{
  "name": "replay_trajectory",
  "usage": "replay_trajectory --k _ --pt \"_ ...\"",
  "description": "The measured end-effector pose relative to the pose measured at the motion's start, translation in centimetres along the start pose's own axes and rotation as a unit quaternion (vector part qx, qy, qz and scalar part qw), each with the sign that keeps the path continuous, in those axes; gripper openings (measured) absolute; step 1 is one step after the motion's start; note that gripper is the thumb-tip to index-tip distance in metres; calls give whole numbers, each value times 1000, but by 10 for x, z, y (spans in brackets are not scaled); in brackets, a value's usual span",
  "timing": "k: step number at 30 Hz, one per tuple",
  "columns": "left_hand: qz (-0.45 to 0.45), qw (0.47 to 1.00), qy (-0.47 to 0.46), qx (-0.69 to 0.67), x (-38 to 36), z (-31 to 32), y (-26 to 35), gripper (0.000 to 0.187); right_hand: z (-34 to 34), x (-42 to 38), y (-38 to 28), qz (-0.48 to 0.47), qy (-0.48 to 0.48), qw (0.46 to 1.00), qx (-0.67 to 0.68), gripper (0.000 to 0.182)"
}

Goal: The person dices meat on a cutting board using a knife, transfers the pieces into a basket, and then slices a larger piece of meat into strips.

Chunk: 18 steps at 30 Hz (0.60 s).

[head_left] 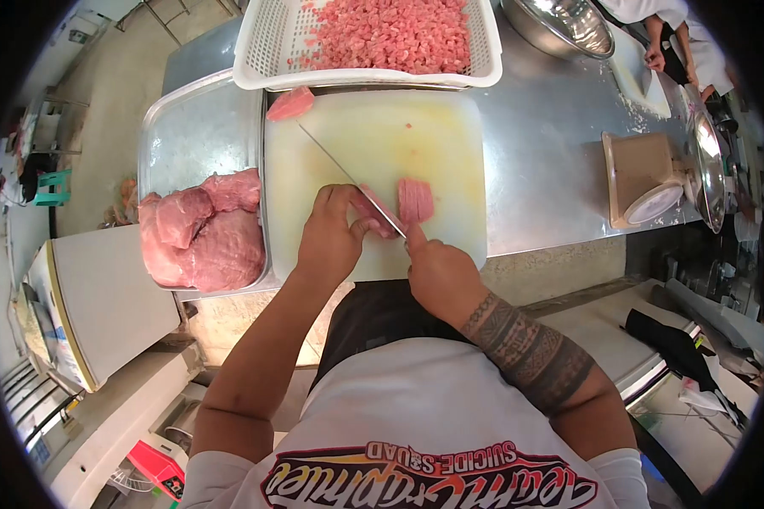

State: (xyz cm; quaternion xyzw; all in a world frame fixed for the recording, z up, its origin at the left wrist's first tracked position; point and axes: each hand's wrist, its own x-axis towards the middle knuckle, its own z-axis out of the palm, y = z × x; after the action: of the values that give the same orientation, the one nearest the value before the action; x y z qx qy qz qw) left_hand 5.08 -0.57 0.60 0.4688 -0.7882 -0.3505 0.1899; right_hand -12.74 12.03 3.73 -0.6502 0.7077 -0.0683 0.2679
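Note:
My right hand [440, 270] is closed round the handle of a long knife [342, 167], whose blade points up and left across the white cutting board [450, 127]. Beneath the blade lies a strip of pink meat [370, 217], held at its left side by the fingers of my left hand [331, 231]. Just right of the knife is a block of cut meat slices [415, 200]. Another piece of meat [290, 103] rests at the board's upper left corner. The lower edge of the blade is close to my left fingertips.
A white basket [259, 51] of diced meat stands behind the board. Left is a metal tray [199, 110] with large meat pieces [208, 242]. A steel bowl [560, 25], a scale [654, 204] and another person's hands [656, 58] are at the right.

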Motion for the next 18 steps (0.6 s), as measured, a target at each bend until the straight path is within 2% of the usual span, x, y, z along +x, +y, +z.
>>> replay_trajectory --k 5,7,11,14,16,18 --pt "31 999 28 -19 -2 3 -3 48 -2 -8 13 8 6 1000 29 26" --pt "59 997 36 28 -1 -1 -2 45 -5 12 25 -25 22 999 42 26" --pt "130 982 104 93 12 -22 12 34 -20 11 23 -11 27 999 42 25" --pt "176 976 57 117 39 -48 46 24 -14 5 12 -3 58 997 42 23" --pt "202 963 -92 152 62 -53 61 21 6 9 7 0 82 995 48 22" --pt "234 912 -237 238 87 -46 70 19 14 8 3 9 85 995 44 22"
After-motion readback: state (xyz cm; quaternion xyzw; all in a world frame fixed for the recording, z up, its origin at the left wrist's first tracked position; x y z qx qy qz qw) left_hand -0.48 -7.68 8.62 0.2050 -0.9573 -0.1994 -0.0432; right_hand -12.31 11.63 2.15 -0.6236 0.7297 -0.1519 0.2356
